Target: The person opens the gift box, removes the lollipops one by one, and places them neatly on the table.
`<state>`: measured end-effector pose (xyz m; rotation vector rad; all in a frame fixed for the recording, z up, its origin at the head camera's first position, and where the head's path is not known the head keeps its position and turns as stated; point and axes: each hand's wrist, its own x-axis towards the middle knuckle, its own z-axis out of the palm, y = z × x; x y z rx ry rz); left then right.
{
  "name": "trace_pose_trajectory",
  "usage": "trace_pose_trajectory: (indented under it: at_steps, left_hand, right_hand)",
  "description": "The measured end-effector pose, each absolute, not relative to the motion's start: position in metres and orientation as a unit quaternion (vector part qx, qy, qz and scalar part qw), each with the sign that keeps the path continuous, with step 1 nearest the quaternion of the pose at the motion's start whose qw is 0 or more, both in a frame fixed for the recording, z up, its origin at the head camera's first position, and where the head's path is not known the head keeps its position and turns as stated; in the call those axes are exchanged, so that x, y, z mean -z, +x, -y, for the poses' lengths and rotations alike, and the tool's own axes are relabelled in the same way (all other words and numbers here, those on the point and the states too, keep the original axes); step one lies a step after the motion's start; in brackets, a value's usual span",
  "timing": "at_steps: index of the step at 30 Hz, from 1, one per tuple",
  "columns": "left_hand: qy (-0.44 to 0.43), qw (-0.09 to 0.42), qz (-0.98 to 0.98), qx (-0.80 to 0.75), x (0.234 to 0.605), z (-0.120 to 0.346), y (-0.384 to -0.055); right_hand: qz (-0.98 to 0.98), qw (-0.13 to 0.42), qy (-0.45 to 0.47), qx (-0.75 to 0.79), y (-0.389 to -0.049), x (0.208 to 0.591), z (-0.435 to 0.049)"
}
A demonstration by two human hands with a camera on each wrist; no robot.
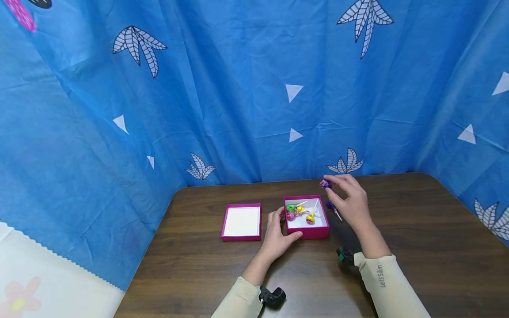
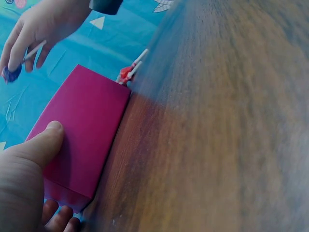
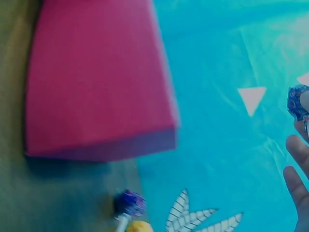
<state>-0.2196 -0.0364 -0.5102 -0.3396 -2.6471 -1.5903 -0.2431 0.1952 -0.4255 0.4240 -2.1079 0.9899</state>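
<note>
My right hand (image 1: pixel 351 201) pinches a purple-wrapped lollipop (image 1: pixel 325 183) above the table, just past the back right corner of the pink box (image 1: pixel 308 233). In the left wrist view this lollipop (image 2: pixel 12 73) hangs head down with its white stick (image 2: pixel 35 50) between the fingers. Around the box's front left corner my left hand (image 1: pixel 274 236) holds on, thumb against the front wall and fingers along the left side. Inside the open box lie several lollipops, among them a green one (image 1: pixel 291 207), a pink one (image 1: pixel 291 216) and a yellow one (image 1: pixel 310 219).
Another purple lollipop (image 1: pixel 331 205) lies on the table right of the box. Red-wrapped lollipops (image 2: pixel 126 73) show beyond the box in the left wrist view. The white-faced pink lid (image 1: pixel 241 221) lies to the left. Behind the wooden table (image 1: pixel 191 265) hangs a blue curtain (image 1: pixel 238 110).
</note>
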Motion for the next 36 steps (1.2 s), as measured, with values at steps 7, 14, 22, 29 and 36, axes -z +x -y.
trace_pose_trajectory:
  at_steps: [7,14,22,29,36]
  left_hand:
    - [-0.111,0.014,0.852,0.511,0.51,0.037,-0.22]
    - [-0.116,0.014,0.854,0.507,0.51,0.038,-0.219]
    - [-0.116,0.012,0.854,0.508,0.51,0.038,-0.219]
    - [-0.116,0.015,0.855,0.506,0.51,0.038,-0.22]
    - [-0.117,0.014,0.853,0.508,0.511,0.038,-0.219]
  right_hand:
    - [0.814,0.398,0.134,-0.401,-0.243,0.419,-0.211]
    - [0.806,0.403,0.102,-0.42,-0.242,0.421,-0.227]
    - [0.797,0.364,-0.014,-0.482,-0.242,0.432,-0.253]
    - [0.781,0.31,-0.121,-0.529,-0.246,0.45,-0.275]
    - [0.777,0.285,-0.17,-0.535,-0.246,0.468,-0.292]
